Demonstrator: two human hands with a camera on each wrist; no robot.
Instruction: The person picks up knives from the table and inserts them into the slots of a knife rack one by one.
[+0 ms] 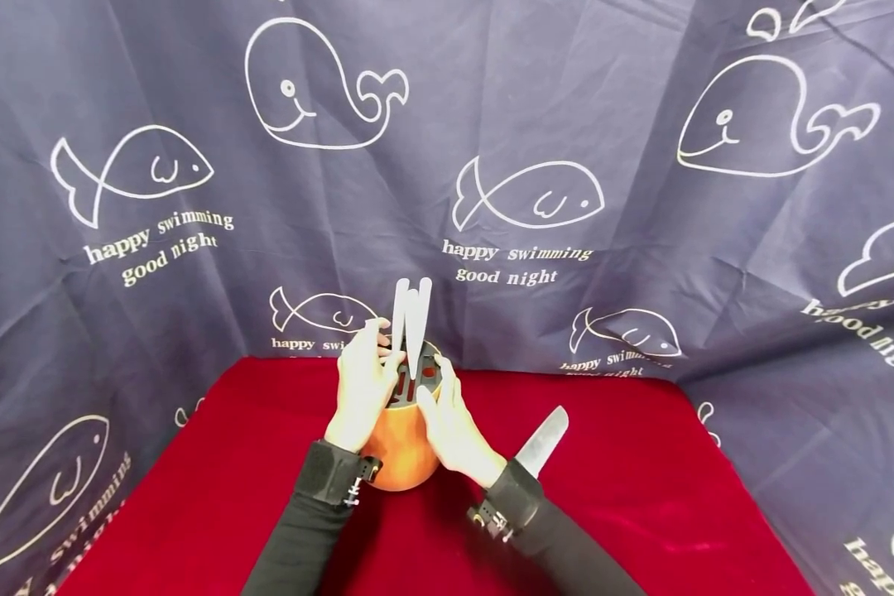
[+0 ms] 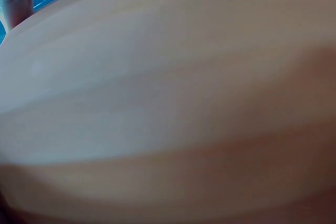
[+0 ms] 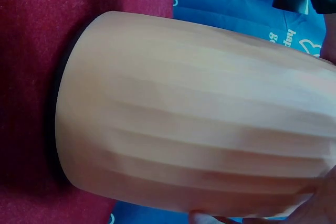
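An orange, ribbed knife holder [image 1: 401, 451] stands upright on the red cloth, its black slotted top [image 1: 405, 391] facing up. Three white, slender knife handles [image 1: 415, 319] rise from the slots. My left hand [image 1: 362, 377] grips the holder's rim on the left, its thumb and fingertips close beside the leftmost handle. Opposite it, my right hand [image 1: 449, 418] holds the right rim, thumb at the near edge and fingers round the side. The holder's wall [image 2: 157, 103] fills the left wrist view. In the right wrist view its dark base [image 3: 58, 114] meets the cloth.
A knife blade [image 1: 542, 443] lies on the red cloth [image 1: 626, 488] right of the holder, its other end hidden behind my right wrist. Behind the table hangs a blue-grey curtain [image 1: 432, 99] printed with white fish and whales. Black straps with small cameras sit on both wrists.
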